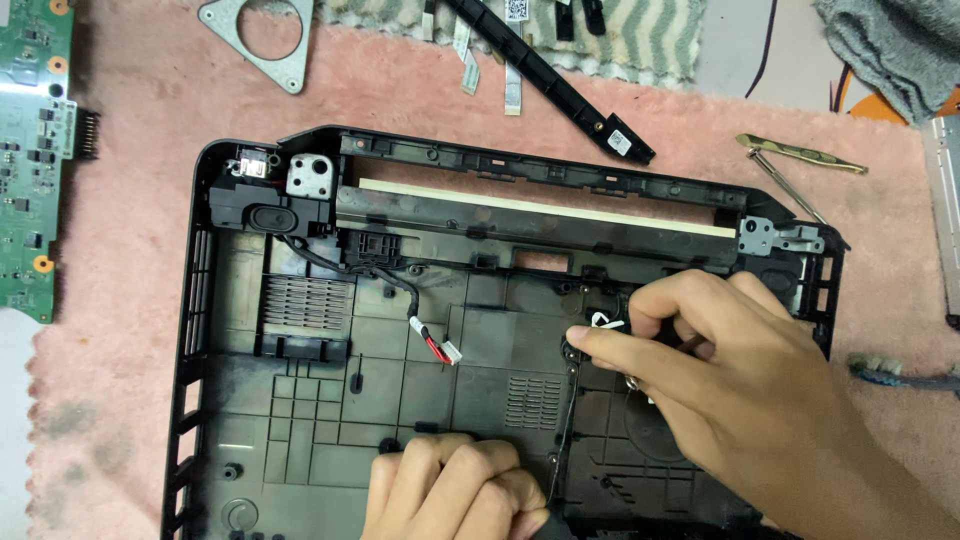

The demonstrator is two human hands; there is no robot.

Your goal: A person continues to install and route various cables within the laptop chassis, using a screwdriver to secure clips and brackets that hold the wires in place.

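Note:
A black plastic laptop base shell [300, 400] lies open on a pink cloth. My left hand [450, 490] rests on its front edge with fingers curled, pressing on the shell. My right hand [720, 370] is over the shell's right half, fingers pinched on a small dark part with a white tag [603, 322]. A thin black cable [566, 420] runs from there toward my left hand. A loose cable with a red and white connector [440, 348] lies mid-shell.
A green circuit board [35, 150] lies at the left edge. A metal triangular bracket [262, 35], flat ribbon cables [466, 60] and a long black strip [560, 85] lie behind the shell. Tweezers [800, 153] and a grey cloth [890, 50] sit at the right.

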